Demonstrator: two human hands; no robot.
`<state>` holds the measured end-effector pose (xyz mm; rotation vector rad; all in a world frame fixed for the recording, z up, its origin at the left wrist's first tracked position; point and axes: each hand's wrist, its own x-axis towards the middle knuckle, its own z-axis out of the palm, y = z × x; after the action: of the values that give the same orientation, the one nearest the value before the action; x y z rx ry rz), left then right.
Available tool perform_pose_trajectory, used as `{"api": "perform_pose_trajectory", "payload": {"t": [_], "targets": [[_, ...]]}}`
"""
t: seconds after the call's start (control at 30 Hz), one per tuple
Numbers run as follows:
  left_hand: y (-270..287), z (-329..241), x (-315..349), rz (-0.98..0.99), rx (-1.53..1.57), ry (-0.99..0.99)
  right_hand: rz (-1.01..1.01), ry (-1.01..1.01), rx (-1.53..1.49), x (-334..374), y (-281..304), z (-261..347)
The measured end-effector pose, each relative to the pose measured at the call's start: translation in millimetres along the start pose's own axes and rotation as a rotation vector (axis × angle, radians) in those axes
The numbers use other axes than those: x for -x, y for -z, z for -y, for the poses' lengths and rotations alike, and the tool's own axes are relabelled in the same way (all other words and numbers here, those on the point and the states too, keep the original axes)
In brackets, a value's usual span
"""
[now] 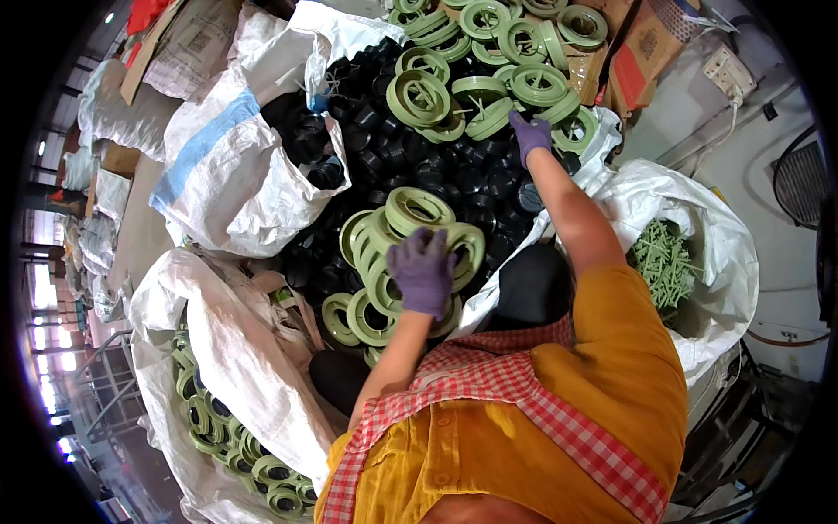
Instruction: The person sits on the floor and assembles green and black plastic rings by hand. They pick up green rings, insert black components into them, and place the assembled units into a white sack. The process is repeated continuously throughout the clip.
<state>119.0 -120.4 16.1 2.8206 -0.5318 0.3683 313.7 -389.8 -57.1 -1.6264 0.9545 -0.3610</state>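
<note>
Both my hands wear purple gloves. My left hand (pixel 422 271) lies over a heap of pale green plastic rings (pixel 419 210), its fingers curled over the rim of one green ring (pixel 467 249). Farther off, my right hand (pixel 531 138) reaches up to another group of green rings (pixel 537 85), several with thin sprue spokes across their centres. One finger stretches out beside a ring's edge, apart from the others; the fingertips partly disappear among the rings. Under and between both groups spreads a mass of black plastic caps (pixel 428 170) in a white woven sack.
At lower left a white sack (pixel 227 349) holds green rings with black centres (pixel 231 445). To the right, another white sack (pixel 716 236) contains loose green sprues (pixel 663 266). Cardboard (pixel 646 52) lies at the back, near a power strip (pixel 729 74). A blue-striped sack flap (pixel 214 148) folds over the caps.
</note>
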Motion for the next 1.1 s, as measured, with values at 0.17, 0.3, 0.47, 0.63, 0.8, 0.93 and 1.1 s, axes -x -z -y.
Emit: {"api": "perform_pose_trajectory", "payload": {"t": [0.17, 0.3, 0.47, 0.63, 0.8, 0.93, 1.1], "targets": [[-6, -25, 5, 0.171, 0.016, -0.06, -0.02, -0.071, -0.01, -88, -44, -46], [12, -1, 11, 0.017, 0.269, -0.074, 0.097, -0.162, -0.312, -23, -45, -17], [22, 1, -1, -0.155, 1.062, 0.312, 0.5, 0.085, -0.745, 109, 39, 19], [55, -10, -27, 0.005, 1.934, 0.564, 0.993, 0.011, -0.488, 234, 105, 52], [13, 19, 8, -0.06, 1.366, 0.224, 0.342, 0.448, -0.265, 207, 54, -31], [33, 6, -2, -0.245, 1.809, 0.637, 0.283, 0.663, -0.379, 237, 66, 7], [46, -11, -14, -0.367, 1.718, 0.57, 0.619, 0.815, -0.23, 202, 45, -46]]}}
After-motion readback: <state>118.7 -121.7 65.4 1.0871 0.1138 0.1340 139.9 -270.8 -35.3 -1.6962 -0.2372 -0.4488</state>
